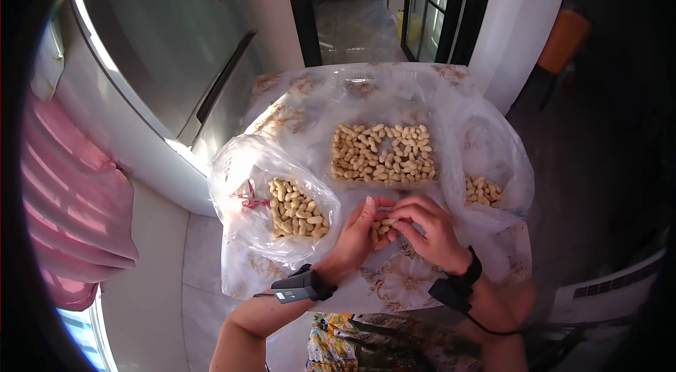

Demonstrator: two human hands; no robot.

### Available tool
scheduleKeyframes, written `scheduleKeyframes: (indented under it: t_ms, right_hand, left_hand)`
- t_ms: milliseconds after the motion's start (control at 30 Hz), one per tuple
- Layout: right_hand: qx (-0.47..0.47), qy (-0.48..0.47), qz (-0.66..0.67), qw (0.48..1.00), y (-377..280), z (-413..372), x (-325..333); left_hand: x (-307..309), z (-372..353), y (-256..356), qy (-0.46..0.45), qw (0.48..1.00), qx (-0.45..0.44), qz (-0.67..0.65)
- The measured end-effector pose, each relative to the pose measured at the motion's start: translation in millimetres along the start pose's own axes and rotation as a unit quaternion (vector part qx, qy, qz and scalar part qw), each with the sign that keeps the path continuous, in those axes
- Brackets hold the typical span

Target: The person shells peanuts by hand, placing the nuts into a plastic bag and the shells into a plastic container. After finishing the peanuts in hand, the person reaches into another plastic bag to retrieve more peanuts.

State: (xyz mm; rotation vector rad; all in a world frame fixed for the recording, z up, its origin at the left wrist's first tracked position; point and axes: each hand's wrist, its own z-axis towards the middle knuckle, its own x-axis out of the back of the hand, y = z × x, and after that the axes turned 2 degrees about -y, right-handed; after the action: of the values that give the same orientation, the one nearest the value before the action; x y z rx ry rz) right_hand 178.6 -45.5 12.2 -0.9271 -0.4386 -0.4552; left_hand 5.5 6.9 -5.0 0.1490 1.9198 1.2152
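Observation:
Several unshelled peanuts (381, 227) lie in the cupped palm of my left hand (358, 233), its fingers curled round them. The fingertips of my right hand (427, 228) pinch a peanut (388, 221) at the edge of that palm. Just beyond both hands, a clear plastic box (384, 184) holds many peanuts (362, 153). To the left stands an open clear plastic bag (239, 160) with a heap of peanuts (294, 211) and a red tie. At the right, another clear bag (496, 143) has a smaller pile of peanuts (482, 191) in it.
Beneath everything is a table with a flowered cover (401, 280). A fridge (183, 27) stands close on the left, near a pink cloth (77, 196). Behind the table are a doorway with a glass door (426, 9) and a white wall (524, 20). An orange chair (563, 39) is at the far right.

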Motion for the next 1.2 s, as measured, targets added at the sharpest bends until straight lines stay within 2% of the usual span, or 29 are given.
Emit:
scheduleKeyframes:
  t_ms: [233,333,433,600,900,1200]
  right_hand:
    - [-0.042,0.083,0.024,0.995,-4.3,-2.9,5.5]
    - [-0.037,0.086,0.023,0.995,-6.2,-2.9,5.7]
    - [-0.016,0.079,0.014,0.997,-3.7,-3.8,5.0]
    - [-0.031,0.087,0.032,0.995,-5.1,-5.0,2.7]
    - [-0.044,0.087,0.041,0.994,-7.2,-4.0,4.1]
    - [-0.048,0.09,0.036,0.994,-6.9,-5.4,4.1]
  left_hand:
    - [-1.1,-2.8,2.2,-0.002,0.996,-0.001,0.088]
    - [0.2,-2.7,1.0,-0.03,0.996,-0.004,0.08]
    - [-1.2,-3.9,1.2,-0.018,0.997,0.003,0.08]
    - [-4.0,-6.1,5.3,0.016,0.991,-0.054,0.12]
    - [-4.3,-5.1,2.4,0.049,0.987,-0.086,0.126]
    - [-1.9,-5.9,1.0,0.035,0.984,-0.101,0.146]
